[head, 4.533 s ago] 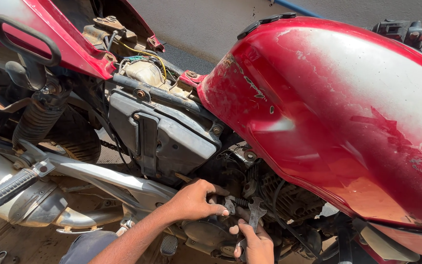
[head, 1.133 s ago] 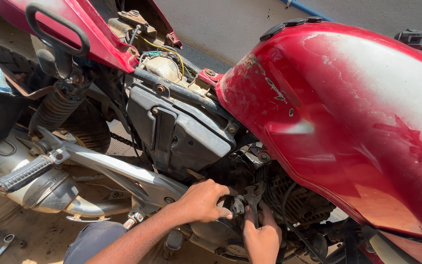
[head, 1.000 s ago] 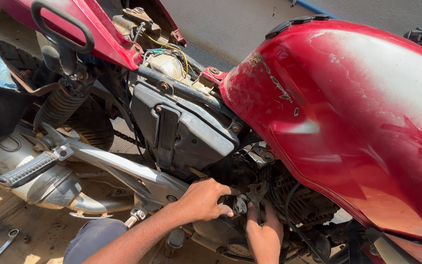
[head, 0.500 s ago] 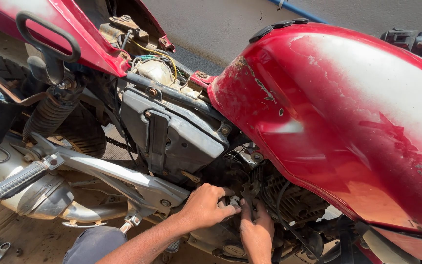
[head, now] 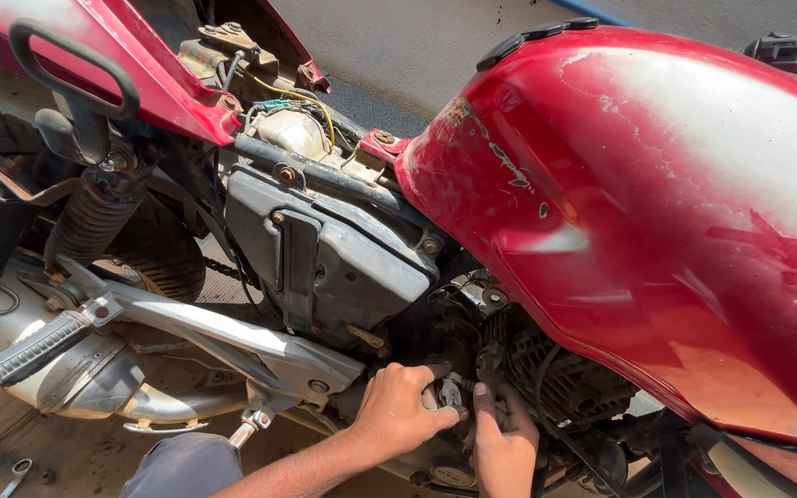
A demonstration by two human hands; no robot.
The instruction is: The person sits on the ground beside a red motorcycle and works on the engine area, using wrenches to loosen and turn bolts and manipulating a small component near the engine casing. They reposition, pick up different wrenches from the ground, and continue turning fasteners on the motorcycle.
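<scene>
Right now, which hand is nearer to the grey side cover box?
Left. The left hand is just below the grey side cover box, near its lower corner; the right hand is farther over, under the red fuel tank.

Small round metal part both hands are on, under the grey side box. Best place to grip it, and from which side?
Probably the exposed round edge of the small metal part, pinched from the open near side. The left hand already comes from its left, the right hand from below; the engine fins and red tank crowd the other sides. Its exact shape is unclear.
</scene>
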